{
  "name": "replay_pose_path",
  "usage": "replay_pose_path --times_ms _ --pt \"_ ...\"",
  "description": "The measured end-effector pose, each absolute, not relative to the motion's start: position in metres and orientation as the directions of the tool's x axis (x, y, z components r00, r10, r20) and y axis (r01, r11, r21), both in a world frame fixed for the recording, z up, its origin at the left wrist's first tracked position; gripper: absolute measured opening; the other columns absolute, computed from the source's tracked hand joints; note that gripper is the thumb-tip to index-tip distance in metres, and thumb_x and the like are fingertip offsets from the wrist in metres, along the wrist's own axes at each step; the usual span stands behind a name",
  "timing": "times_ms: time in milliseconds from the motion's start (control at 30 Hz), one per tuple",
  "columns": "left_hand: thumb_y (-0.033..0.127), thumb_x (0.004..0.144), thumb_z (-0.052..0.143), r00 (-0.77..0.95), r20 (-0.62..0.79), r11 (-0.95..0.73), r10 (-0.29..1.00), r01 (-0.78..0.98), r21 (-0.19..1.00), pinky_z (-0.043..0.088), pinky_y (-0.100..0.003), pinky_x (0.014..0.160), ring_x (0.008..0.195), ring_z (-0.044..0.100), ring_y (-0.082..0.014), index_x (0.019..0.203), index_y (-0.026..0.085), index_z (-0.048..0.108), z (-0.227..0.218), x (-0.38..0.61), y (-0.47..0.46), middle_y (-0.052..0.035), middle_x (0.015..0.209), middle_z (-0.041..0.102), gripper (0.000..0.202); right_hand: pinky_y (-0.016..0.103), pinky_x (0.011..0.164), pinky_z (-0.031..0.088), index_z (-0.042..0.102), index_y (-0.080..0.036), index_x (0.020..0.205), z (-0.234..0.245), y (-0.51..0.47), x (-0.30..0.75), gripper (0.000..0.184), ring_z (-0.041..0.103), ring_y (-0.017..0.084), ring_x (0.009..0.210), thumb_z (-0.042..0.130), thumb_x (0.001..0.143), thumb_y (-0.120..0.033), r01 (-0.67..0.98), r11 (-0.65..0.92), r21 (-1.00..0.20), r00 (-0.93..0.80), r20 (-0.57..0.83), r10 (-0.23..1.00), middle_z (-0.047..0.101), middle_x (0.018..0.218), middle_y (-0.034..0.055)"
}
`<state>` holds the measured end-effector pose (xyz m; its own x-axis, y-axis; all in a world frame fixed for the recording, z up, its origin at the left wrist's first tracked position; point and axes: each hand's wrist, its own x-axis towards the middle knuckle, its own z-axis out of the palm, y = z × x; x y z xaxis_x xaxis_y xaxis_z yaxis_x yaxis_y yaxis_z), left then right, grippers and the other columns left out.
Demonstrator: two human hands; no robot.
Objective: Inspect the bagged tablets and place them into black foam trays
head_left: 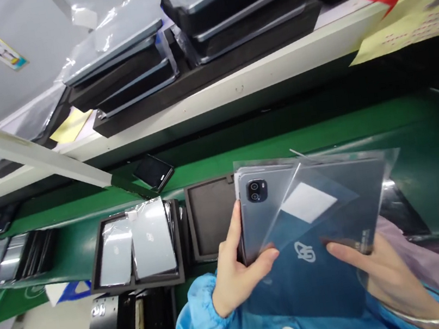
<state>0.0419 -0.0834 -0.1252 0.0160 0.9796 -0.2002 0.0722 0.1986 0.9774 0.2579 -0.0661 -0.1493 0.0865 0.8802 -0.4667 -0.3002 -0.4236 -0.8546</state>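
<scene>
My left hand (238, 266) grips the lower left edge of a grey tablet computer (261, 224), with its thumb across the back. The tablet's back faces me, and a dark dual-lens camera module (257, 190) sits near its top corner. A clear plastic film (327, 170) lies over most of the tablet and hides its right part. Below, a translucent blue sleeve with a white logo (308, 277) hangs across my front. My right hand (378, 272) rests on the sleeve's lower right side, its fingers pinching the film edge.
A green conveyor belt (282, 144) runs behind my hands. On it stands a black foam tray (133, 249) holding two plastic-wrapped tablets, next to an unfilled dark tray (210, 215). Stacked black trays (188, 64) sit on a white shelf (233, 88) above. My blue sleeves fill the bottom.
</scene>
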Motion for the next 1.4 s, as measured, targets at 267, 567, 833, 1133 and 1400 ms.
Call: replay_pose_path --times_ms 267,567,833,1133,1400 --pt "0.035 0.089 0.078 -0.014 -0.172 0.172 0.985 0.044 0.984 0.055 -0.038 0.111 0.137 0.061 -0.0292 0.164 0.030 0.030 -0.115 0.045 -0.087 -0.0074 0.149 0.064 0.089 0.022 0.070 0.059 0.079 -0.025 0.084 -0.135 -0.070 0.256 0.031 0.074 0.022 0.081 0.094 0.064 -0.042 -0.272 -0.405 -0.873 0.161 -0.457 0.875 0.080 0.086 0.0038" --pt "0.039 0.091 0.075 -0.019 -0.169 0.170 0.985 0.124 0.978 0.058 -0.041 0.105 0.121 0.071 -0.0283 0.168 0.032 0.010 -0.121 0.046 -0.097 -0.0098 0.150 0.062 0.101 0.023 0.067 0.059 0.077 -0.025 0.087 -0.127 -0.077 0.255 0.040 0.074 0.024 0.079 0.093 0.061 -0.050 -0.185 -0.444 -0.877 0.187 -0.475 0.860 0.080 0.088 0.0050" --pt "0.022 0.080 0.080 0.079 0.127 -0.150 0.989 0.472 0.869 0.065 -0.039 0.091 0.104 0.076 -0.0301 0.154 0.031 0.051 -0.105 0.038 -0.088 -0.0093 0.132 0.072 0.080 0.029 0.060 0.061 0.080 -0.023 0.072 -0.137 -0.081 0.270 0.036 0.076 0.030 0.069 0.094 0.050 -0.048 -0.058 -0.464 -0.884 0.156 -0.467 0.870 0.080 0.077 0.0100" --pt "0.025 0.084 0.073 0.118 0.205 -0.235 0.972 0.599 0.766 0.067 -0.036 0.081 0.082 0.077 -0.0228 0.145 0.029 0.063 -0.102 0.045 -0.087 -0.0128 0.133 0.071 0.062 0.030 0.059 0.062 0.081 -0.022 0.074 -0.140 -0.085 0.273 0.037 0.076 0.031 0.071 0.095 0.052 -0.049 -0.075 -0.471 -0.879 0.158 -0.477 0.865 0.080 0.078 0.0115" --pt "0.025 0.081 0.076 0.087 0.324 -0.299 0.942 0.652 0.697 0.066 -0.040 0.088 0.095 0.077 -0.0302 0.150 0.026 0.058 -0.108 0.047 -0.091 -0.0135 0.121 0.076 0.071 0.033 0.059 0.064 0.083 -0.020 0.072 -0.150 -0.085 0.283 0.038 0.077 0.037 0.073 0.096 0.044 -0.042 -0.088 -0.501 -0.861 0.126 -0.509 0.852 0.079 0.075 0.0137"
